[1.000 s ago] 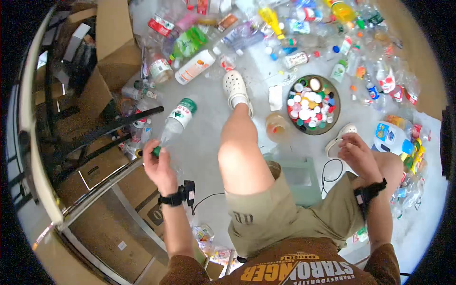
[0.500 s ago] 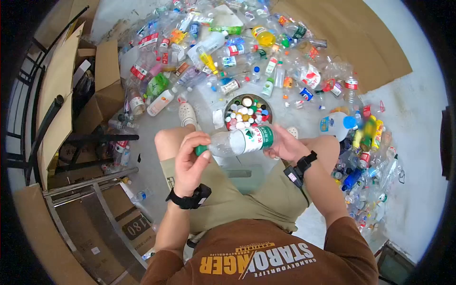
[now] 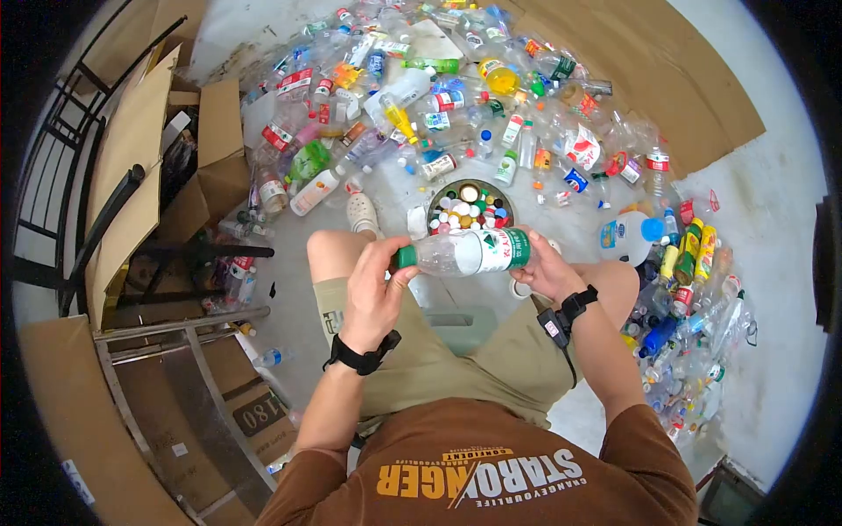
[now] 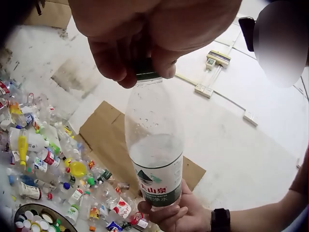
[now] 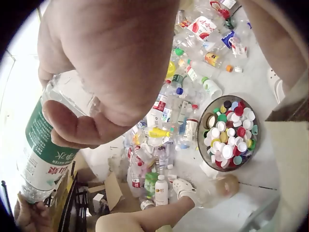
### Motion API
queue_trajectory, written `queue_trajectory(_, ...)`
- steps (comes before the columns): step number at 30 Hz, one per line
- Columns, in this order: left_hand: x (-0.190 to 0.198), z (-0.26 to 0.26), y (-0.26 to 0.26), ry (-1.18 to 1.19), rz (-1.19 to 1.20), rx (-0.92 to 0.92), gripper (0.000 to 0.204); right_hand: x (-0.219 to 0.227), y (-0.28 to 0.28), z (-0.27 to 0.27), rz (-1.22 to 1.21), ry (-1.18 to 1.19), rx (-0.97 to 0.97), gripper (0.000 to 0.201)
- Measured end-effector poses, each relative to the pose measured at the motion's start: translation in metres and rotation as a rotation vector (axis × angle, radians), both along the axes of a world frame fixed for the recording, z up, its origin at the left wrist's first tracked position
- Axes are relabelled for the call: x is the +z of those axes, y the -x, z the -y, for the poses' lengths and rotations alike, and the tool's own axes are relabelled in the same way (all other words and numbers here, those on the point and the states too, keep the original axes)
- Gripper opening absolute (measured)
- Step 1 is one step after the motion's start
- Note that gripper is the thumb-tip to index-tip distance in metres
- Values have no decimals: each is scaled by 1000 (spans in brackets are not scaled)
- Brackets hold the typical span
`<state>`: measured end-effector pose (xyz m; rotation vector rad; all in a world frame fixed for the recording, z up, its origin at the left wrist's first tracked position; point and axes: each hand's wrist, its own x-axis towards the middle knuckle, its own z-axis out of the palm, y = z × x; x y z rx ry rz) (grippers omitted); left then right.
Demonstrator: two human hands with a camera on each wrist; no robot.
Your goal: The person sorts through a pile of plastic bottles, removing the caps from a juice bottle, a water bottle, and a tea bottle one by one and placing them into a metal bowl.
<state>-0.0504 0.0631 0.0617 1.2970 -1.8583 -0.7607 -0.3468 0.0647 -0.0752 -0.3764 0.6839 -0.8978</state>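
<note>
In the middle of the head frame, a clear plastic bottle [image 3: 452, 254] is held between two hands, above the lap. It is laid nearly flat across the frame, with its long side running from left to right and its bottom end tipped a tiny bit toward the top of the frame. The green cap [image 3: 406, 257] is at the left end, and it is pinched by the thumb and bent fingers of the left hand [image 3: 370, 298]. The wide bottom end is gripped by the right hand [image 3: 551, 270], with its fingers curled round the side. So the cap is nearer to the left hand, and the bottom is nearer to the right hand. In the left wrist frame, the cap is seen at the top and the bottom end is seen low down.

The bottle is see-through, with small drops seen near its neck. A white and green label [image 3: 502, 250] with red marks is wrapped round its wide part. Whether any water is left inside cannot be told.

Just above the bottle in the head frame, a round bowl [image 3: 512, 207] filled with loose caps [image 5: 227, 137] is seen. Farther up, many bottles [image 3: 434, 167] are spread over the floor.
</note>
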Motion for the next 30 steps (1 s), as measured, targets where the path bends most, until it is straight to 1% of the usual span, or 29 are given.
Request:
queue_trajectory(2,3,1,2,16,17,8,30,-3,1,1,4,30,-2,42)
queue_trajectory(5,1,3,1,-44,-8,97,26,7,-6,3,20,139,-27,50)
queue_trajectory(8,-18,6,-11,-235,-67,185,25,17,-12,3,-1,166,-49,59)
queue_trajectory(11,-22,8,-19,-403,-188,216,26,15,-14,5,-42,216,-36,64)
queue_trajectory(14,-31,8,-22,-356,-276,182,24,15,-18,3,-79,142,-21,55)
queue_trajectory(17,-16,5,-17,-73,-58,-23,22,-20,4,11,94,-81,235,53)
queue_trajectory(18,-8,4,-17,-114,22,-83,22,-16,2,13,39,-88,243,54)
queue_trajectory(20,-8,6,-18,-53,35,-108,26,-7,-3,16,-72,-100,262,60)
queue_trajectory(23,-2,9,-18,-61,3,-52,22,-12,-6,14,88,-119,304,63)
queue_trajectory(26,-14,8,-21,-134,-65,115,22,15,-23,11,-66,-101,60,64)
queue_trajectory(27,-21,11,-22,-76,-94,149,22,15,-24,12,-103,-48,36,64)
queue_trajectory(29,-27,10,-28,-157,-123,173,23,14,-26,12,-175,55,-14,65)
queue_trajectory(30,-28,10,-30,-199,-139,186,24,15,-28,11,-168,64,5,63)
